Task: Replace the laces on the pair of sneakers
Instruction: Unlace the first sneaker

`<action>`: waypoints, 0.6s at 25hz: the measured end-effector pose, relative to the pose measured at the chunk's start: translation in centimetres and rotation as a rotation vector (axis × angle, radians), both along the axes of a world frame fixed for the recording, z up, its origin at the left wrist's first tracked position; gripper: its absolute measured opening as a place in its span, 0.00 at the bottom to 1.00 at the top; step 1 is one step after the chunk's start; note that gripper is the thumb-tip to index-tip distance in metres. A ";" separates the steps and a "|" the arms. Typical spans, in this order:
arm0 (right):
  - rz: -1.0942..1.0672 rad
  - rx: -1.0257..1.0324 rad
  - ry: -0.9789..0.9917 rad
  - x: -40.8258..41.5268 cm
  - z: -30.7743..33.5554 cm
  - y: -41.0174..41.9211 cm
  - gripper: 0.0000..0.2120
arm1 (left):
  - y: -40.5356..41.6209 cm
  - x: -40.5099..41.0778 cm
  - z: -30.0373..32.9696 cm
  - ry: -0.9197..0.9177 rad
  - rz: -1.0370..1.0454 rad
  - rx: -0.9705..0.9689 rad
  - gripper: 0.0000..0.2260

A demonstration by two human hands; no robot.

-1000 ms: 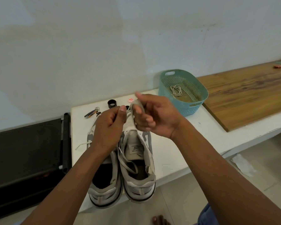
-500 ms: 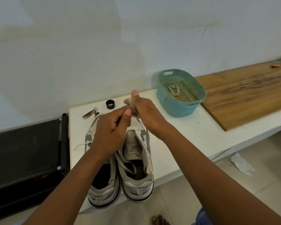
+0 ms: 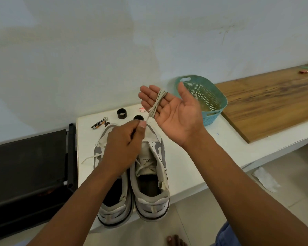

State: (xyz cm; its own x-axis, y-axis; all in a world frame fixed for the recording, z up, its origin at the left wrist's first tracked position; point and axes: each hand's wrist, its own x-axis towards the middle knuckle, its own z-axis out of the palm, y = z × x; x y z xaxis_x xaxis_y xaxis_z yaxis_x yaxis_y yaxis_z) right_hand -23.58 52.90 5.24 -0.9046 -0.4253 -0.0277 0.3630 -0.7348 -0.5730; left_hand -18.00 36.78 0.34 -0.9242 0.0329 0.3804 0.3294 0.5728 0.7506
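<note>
Wall: pale and stained, behind a white counter [image 3: 194, 157] that carries the pair of sneakers [image 3: 140, 174] at its front edge, heels overhanging toward the person.
Right hand [image 3: 174, 110]: now turned palm up with fingers spread straight, where half a second ago it was curled tight against the left hand above the shoes.
Lace [image 3: 157, 102]: a beige bundle wound in several loops around the right hand's fingers (no longer hidden inside the closed fists), one strand running down to the left hand.
Left hand [image 3: 124, 146]: lower than before, over the toes of the sneakers, thumb and forefinger pinching the free end of the lace.
Basket [image 3: 215, 102]: teal, near the counter's back edge just behind the right hand, another coiled lace inside.
Back edge, left: two black rings [image 3: 122, 113] and a nail clipper [image 3: 99, 123], unmoved.
Wooden board [image 3: 274, 100]: at the counter's right end.
</note>
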 end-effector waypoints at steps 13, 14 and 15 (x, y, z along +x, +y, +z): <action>0.357 0.896 0.312 1.9 -0.2 -1.5 0.49 | -1.1 -0.4 0.7 0.042 0.161 0.151 0.21; 0.391 0.750 0.267 1.6 -0.2 -1.3 0.49 | -1.0 -0.4 0.6 0.029 0.164 0.141 0.21; 0.394 0.593 0.215 1.3 -0.1 -1.0 0.48 | -1.0 -0.5 0.5 0.018 0.164 0.134 0.21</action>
